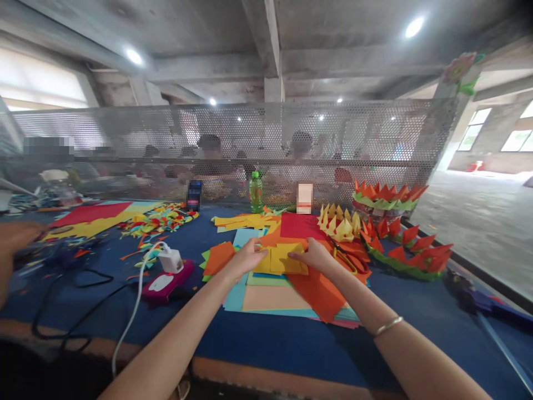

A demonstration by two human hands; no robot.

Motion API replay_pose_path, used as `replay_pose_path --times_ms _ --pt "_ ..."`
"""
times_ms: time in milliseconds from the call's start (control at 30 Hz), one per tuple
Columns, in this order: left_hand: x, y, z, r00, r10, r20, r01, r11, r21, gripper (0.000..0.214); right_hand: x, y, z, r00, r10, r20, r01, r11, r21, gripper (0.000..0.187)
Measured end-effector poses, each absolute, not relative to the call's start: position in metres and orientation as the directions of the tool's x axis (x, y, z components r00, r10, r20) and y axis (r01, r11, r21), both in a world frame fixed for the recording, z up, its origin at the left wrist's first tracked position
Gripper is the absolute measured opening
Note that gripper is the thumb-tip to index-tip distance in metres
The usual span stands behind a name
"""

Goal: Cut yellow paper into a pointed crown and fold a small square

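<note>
My left hand (pixel 248 257) pinches the left part of some yellow paper pieces (pixel 287 259), its thumb on top. At their right edge my right hand (pixel 316 258) grips the same yellow paper between thumb and fingers. A faint line divides the yellow paper; whether these are separate sheets or folds I cannot tell. Beneath lie orange paper (pixel 322 297) and a stack of pale coloured sheets (pixel 275 300). Small orange squares (pixel 220 258) rest left of my left hand. Scissors with yellow handles (pixel 345 260) lie just beyond my right wrist, partly among orange paper.
Paper crowns, one yellow (pixel 339 225) and others red-orange (pixel 410 255), stand at the right. A green bottle (pixel 256 193) is behind. Left are paper scraps (pixel 160 219), a magenta power strip (pixel 169 282) with cables, a glue gun (pixel 478 297) far right, and another person's hand (pixel 19 239).
</note>
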State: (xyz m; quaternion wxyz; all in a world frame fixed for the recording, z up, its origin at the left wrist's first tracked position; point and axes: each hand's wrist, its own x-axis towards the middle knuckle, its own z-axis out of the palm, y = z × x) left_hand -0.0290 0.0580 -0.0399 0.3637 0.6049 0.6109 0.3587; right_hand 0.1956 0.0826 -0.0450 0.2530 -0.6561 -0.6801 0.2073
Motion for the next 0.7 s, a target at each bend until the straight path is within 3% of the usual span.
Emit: replay_pose_path --times_ms 267,433,567,700 --pt "-0.024 0.056 -0.050 0.007 0.995 0.104 0.492 -0.094 0.865 0.043 0.166 0.064 -0.053 -0.085 0.994 0.069 0.771 0.109 -0.627 0.082" --pt "-0.027 0.057 -0.052 0.055 0.991 0.125 0.526 -0.135 0.840 0.045 0.153 0.055 -0.048 -0.100 0.989 0.107 0.854 0.141 -0.502 0.099" --pt "-0.027 0.058 -0.053 0.070 0.990 0.121 0.590 -0.139 0.795 0.048 0.149 0.055 -0.044 -0.149 0.988 0.030 0.852 0.144 -0.504 0.101" --pt "-0.025 0.056 -0.050 0.086 0.985 0.147 0.610 -0.169 0.774 0.047 0.150 0.058 -0.045 -0.147 0.986 0.077 0.879 0.166 -0.448 0.105"
